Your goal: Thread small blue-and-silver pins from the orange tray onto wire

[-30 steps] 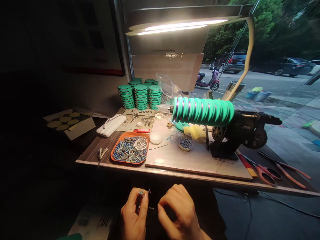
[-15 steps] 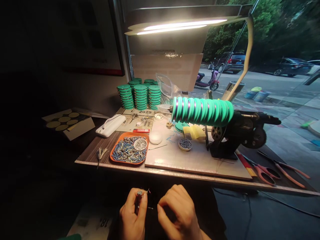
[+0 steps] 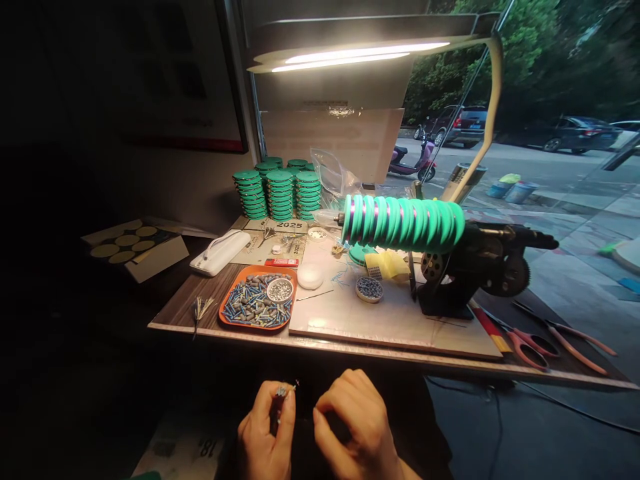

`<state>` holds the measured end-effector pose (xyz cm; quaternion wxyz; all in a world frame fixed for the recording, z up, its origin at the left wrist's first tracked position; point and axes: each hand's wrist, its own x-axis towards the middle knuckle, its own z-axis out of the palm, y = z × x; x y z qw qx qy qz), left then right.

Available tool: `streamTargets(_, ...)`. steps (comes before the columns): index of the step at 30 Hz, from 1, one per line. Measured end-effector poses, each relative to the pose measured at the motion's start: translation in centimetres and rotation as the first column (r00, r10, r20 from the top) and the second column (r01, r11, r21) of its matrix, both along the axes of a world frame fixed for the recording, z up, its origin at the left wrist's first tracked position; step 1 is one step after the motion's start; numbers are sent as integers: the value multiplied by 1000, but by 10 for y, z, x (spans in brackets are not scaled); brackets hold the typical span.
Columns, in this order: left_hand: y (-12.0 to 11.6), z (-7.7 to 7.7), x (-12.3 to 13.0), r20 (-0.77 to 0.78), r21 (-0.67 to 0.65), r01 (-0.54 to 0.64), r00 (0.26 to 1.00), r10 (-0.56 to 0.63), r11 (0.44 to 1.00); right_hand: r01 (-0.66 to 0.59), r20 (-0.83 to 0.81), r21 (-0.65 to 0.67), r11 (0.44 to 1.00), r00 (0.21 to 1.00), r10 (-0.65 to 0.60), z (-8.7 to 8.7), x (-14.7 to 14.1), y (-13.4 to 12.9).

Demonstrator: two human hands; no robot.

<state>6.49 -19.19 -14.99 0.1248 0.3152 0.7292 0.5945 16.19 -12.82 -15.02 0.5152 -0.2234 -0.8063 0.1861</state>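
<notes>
Below the table's front edge, my left hand [image 3: 267, 427] pinches a small cluster of thin grey pieces [image 3: 281, 391] between thumb and forefinger. Their exact kind is too small to make out. Just to the right, my right hand [image 3: 357, 420] is curled with thumb and fingertip together; whatever it may hold does not show. Nearest on the table is an orange tray [image 3: 231, 325] of blue and grey slim pieces, with a small white dish [image 3: 270, 300] of silvery bits inside it.
A winding machine [image 3: 440, 293] carries a row of green spools [image 3: 403, 220]. More green spools [image 3: 279, 193] stand stacked behind. Scissors [image 3: 527, 350] and pliers [image 3: 575, 340] lie at the right. A round dish [image 3: 369, 290] of dark beads sits mid-board; a lamp [image 3: 360, 53] hangs above.
The view has shifted very slightly. My left hand has tilted a little, with the grey cluster still in its pinch. My right hand looks nearly unchanged.
</notes>
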Motion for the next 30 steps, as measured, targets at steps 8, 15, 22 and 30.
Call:
streamTargets(8,-4,-1,5,-120,66,51,992,-42,997,29,-43,-19,999,999,-30,-1,-4,2)
streamTargets(15,-6,-5,3,-9,66,78,997,-78,995,8,-20,-12,1000,1000,-8,-2,-4,2)
streamTargets(22,-7,-2,2,13,88,106,994,-107,990,-41,-38,-8,999,998,41,-1,-3,2)
streamTargets(30,0,10,-10,541,118,182,813,-217,976,76,156,292,953,980,-126,1,-6,4)
